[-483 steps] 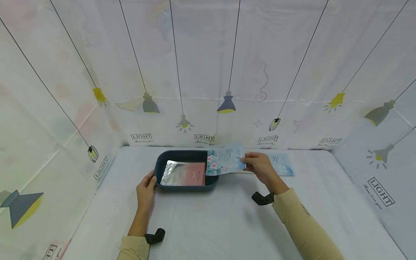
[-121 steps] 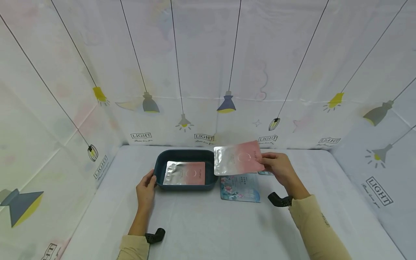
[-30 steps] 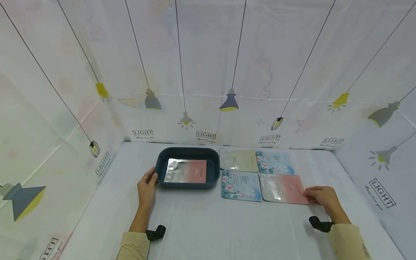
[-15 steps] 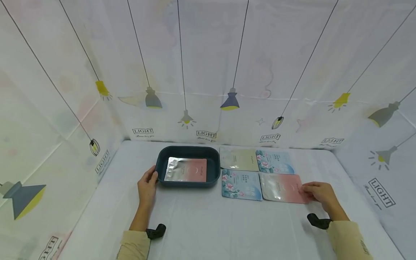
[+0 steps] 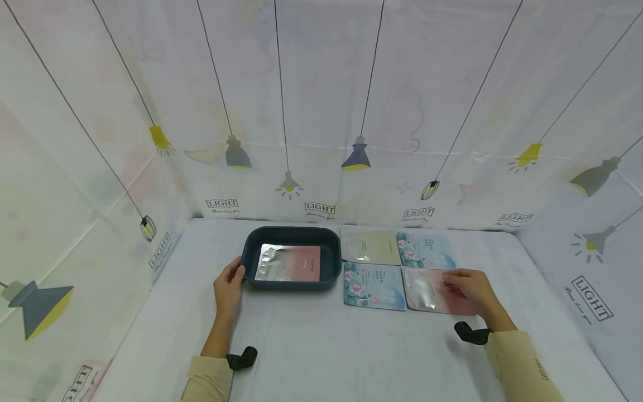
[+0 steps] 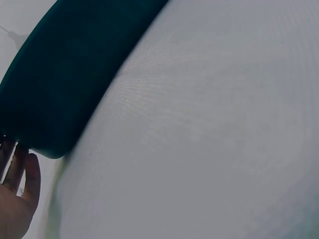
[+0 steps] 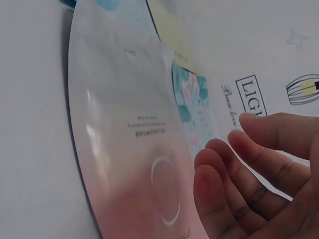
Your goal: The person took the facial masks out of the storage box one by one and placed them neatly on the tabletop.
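"When you look into the dark blue tray (image 5: 291, 286), what do you see?"

"One pink and silver packet (image 5: 303, 265). It lies flat inside, with dark tray showing around it. The tray sits near the far edge of the table (image 5: 351, 352), left of the middle."

"Are there more packets?"

"Yes, four more, lying flat on the table in two rows. They start just beside the tray's right end. Along the far edge there is a cream packet (image 5: 372, 247), and then a blue flower packet (image 5: 427, 251), closer to the far right corner."

"And the row nearer to us?"

"That row has a second blue packet (image 5: 374, 286). On its right, toward the table's right edge, is a second pink packet (image 5: 427, 290)."

"Where is the right hand (image 5: 469, 287)?"

"Over the right end of the second pink packet. Its fingers are a little bent, and there is a gap between them and the thumb. It holds nothing. I can't tell if a fingertip brushes the packet."

"What about the left hand (image 5: 228, 293)?"

"It touches the tray's left end, by the corner nearer to us. Its fingers are nearly straight, with the tips against the outside of the tray."
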Tool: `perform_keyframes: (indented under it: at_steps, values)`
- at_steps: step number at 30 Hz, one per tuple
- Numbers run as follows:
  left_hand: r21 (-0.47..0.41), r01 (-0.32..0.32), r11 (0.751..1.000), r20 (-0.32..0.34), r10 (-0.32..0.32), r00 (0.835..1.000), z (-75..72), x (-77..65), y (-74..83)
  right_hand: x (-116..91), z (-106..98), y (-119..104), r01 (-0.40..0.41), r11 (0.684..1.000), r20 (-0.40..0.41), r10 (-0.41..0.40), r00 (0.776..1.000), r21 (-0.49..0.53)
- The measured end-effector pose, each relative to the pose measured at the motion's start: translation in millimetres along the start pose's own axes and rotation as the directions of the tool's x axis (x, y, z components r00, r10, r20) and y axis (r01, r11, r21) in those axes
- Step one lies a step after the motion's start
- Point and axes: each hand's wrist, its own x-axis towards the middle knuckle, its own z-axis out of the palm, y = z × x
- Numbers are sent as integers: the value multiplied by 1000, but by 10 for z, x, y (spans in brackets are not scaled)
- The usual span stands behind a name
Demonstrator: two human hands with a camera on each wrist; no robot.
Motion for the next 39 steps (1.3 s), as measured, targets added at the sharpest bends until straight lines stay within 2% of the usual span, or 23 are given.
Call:
perform_keyframes:
  at_steps: [5,10,17,23,30,39]
  values:
    - [2,11,1000,-6,-11,1000,13,12,-4,-8,123,-176,40,998,33,-42,999,57]
    - [-8,4,1000,-4,-4,1000,13,3,7,11,309,-336,95,993,44,-98,994,65]
    - [0,6,1000,-10,-6,1000,9,-9,0,75,534,-580,181,979,79,-189,979,94]
    - [-8,-2,1000,-12,2,1000,10,6,-5,84,737,-807,198,975,109,-209,972,98]
    - [-6,0,1000,-18,0,1000,14,13,-1,117,937,-1056,259,958,142,-275,951,121]
    - [-5,8,1000,-6,-8,1000,13,-4,24,133,1161,-1380,264,957,166,-282,945,124]
